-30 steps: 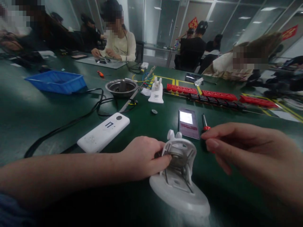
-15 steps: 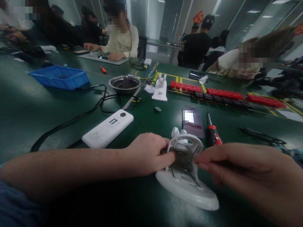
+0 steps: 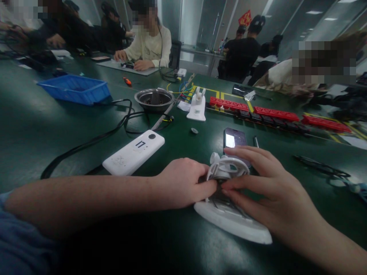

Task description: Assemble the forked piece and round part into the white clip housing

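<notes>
A white plastic stand (image 3: 233, 225) with a rounded base and an upright, ring-shaped frame rests on the green table in front of me. My left hand (image 3: 185, 183) is closed around the left side of the frame, its thumb reaching inside. From the right, my right hand (image 3: 266, 187) reaches into the frame's opening. Its thumb and index finger are pressed together there, and the other fingers extend over the frame's right side. Whatever lies between those fingertips is hidden. Dark, thin parts show inside the opening, too shaded to name.
Beyond my hands lie a phone (image 3: 235, 138), a screwdriver (image 3: 256, 142) mostly covered by my right hand, and a white power bank (image 3: 134, 152). Farther off are a metal bowl (image 3: 155, 106), a blue bin (image 3: 74, 91), a smaller white bracket (image 3: 197, 109) and red strips (image 3: 275, 113). Co-workers sit around.
My right hand has moved left and further into the frame, its upper fingers now spread over the frame and screwdriver. The left hand keeps its hold. The view has shifted slightly.
</notes>
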Demonstrator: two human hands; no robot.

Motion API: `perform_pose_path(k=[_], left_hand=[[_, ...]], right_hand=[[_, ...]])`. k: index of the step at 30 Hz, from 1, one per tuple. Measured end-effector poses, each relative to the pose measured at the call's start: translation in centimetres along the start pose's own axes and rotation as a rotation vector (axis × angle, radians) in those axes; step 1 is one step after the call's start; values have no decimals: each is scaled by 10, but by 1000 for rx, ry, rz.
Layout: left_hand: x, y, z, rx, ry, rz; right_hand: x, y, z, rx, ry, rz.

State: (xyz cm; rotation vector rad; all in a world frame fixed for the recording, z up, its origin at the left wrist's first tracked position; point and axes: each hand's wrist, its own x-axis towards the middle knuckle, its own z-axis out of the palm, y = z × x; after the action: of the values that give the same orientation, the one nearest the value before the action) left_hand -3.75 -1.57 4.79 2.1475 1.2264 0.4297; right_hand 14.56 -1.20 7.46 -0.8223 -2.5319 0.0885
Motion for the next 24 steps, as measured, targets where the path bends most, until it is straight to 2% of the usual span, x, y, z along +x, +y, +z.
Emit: perform_pose_path(k=[6, 9, 12, 15, 17, 20, 24], left_hand=[[0, 3, -2, -19, -12, -7], [0, 1, -2, -62, -26, -18], [3, -3, 1, -290, -117, -78], [6, -5, 8, -692, -272, -173], [7, -6, 13, -888, -318, -235], [6, -4, 19, -1003, -296, -274], [6, 1, 19, -993, -255, -311]], right_hand=[[0, -4, -1, 43, -16, 30], [-1, -5, 1, 54, 33, 67], [-2, -7, 4, 58, 87, 69], [-4, -7, 8, 123, 49, 149], [-5, -4, 11, 201, 20, 222], [-7, 1, 13, 336, -18, 306], [-5, 5, 14, 494, -117, 430]])
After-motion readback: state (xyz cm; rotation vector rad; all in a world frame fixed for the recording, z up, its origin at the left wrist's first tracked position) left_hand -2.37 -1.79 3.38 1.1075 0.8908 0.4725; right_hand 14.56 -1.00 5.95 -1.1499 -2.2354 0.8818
